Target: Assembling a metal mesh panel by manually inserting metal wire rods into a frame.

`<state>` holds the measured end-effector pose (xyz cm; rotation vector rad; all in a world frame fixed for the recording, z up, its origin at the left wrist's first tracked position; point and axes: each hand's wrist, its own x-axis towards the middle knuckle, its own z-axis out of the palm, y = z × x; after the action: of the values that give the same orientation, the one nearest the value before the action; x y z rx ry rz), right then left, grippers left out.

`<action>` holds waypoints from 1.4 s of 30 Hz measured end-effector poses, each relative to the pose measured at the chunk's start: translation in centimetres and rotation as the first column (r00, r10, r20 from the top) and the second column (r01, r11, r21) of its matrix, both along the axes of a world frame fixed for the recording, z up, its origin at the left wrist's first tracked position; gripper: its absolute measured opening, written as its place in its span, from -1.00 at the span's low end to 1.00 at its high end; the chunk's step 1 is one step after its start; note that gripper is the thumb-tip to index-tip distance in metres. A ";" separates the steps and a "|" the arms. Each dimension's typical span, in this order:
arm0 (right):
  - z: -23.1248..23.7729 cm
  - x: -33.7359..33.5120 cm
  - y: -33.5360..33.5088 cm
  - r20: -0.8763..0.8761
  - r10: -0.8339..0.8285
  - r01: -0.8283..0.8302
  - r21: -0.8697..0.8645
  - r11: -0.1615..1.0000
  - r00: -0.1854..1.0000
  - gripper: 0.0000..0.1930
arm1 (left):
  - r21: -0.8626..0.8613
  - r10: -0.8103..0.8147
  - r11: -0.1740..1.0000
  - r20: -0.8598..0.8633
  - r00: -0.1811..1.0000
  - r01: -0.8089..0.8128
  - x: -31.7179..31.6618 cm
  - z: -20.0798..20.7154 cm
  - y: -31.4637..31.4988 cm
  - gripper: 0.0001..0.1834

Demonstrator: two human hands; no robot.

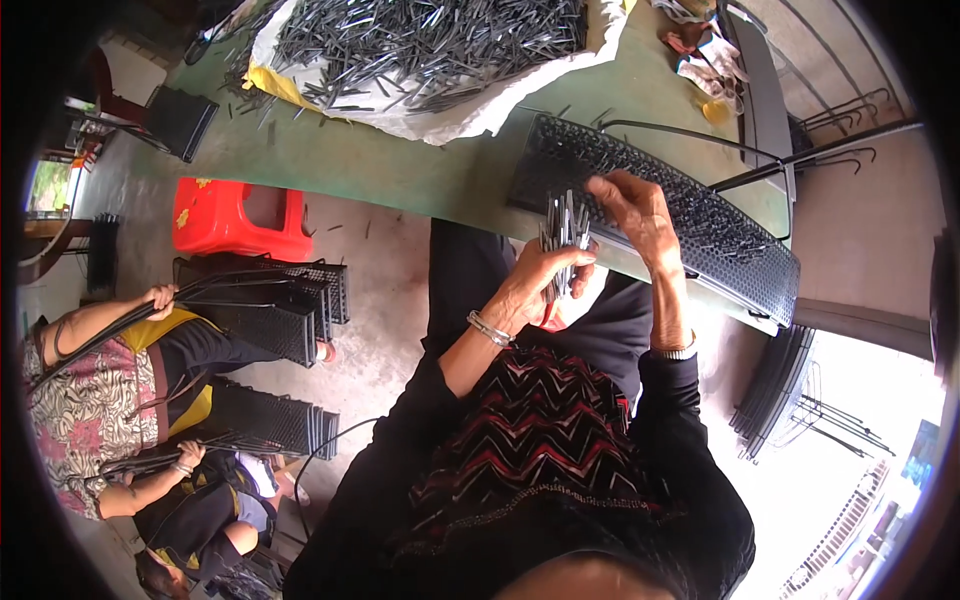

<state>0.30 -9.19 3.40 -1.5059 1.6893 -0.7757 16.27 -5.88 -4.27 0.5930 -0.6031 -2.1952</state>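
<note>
My left hand point(530, 280), with a bracelet at its wrist, is closed around an upright bundle of thin dark metal strips point(566, 225) in front of my body. Just to the right, my right hand point(640, 215) hangs over a long black perforated metal rack point(765, 262) at the table's edge. Its thumb and forefinger are pinched together; whatever they hold is too small to make out. Many small dark pieces appear to stand in the rack's holes, densest toward its right part. A bent black rod handle point(690, 128) extends from the rack's far side.
On the green table point(380, 165), a white sack point(440, 125) lies spread under a heap of strips point(430, 50). Work gloves point(710, 65) lie at the far right. A red stool point(235, 215) and stacked black racks point(270, 310) stand left, beside a person point(100, 400) gripping black rods.
</note>
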 end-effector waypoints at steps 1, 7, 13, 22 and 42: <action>0.0 -0.3 0.7 -0.005 -0.011 0.011 -0.005 1.000 1.000 -0.78 | -0.001 -0.009 1.000 0.013 1.000 0.009 -0.2 -0.1 -0.1 -0.83; 1.3 -0.9 2.3 0.172 0.118 -0.131 0.069 0.989 0.978 -0.82 | -0.037 -0.071 0.997 0.074 0.995 0.074 -0.7 0.7 0.0 -0.81; -1.2 -1.3 1.3 0.231 -0.120 0.170 -0.210 0.963 0.965 -0.91 | 0.003 -0.081 0.997 0.171 0.982 0.082 -0.6 0.2 -0.6 -0.79; -4.6 -0.1 -2.0 -0.045 -0.329 0.195 -0.726 0.659 0.943 -0.94 | -0.021 -0.013 1.000 0.060 0.998 0.015 -0.5 -0.1 0.0 -0.87; -3.0 -1.6 5.5 0.083 0.199 -0.166 -0.300 0.939 0.976 -0.78 | -0.299 0.028 0.953 0.227 0.973 0.042 -2.7 -1.5 3.0 -0.87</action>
<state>-1.29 -3.69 0.40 -1.7557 1.3719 -1.0222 13.58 -2.85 -5.82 0.6843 -1.0427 -1.9995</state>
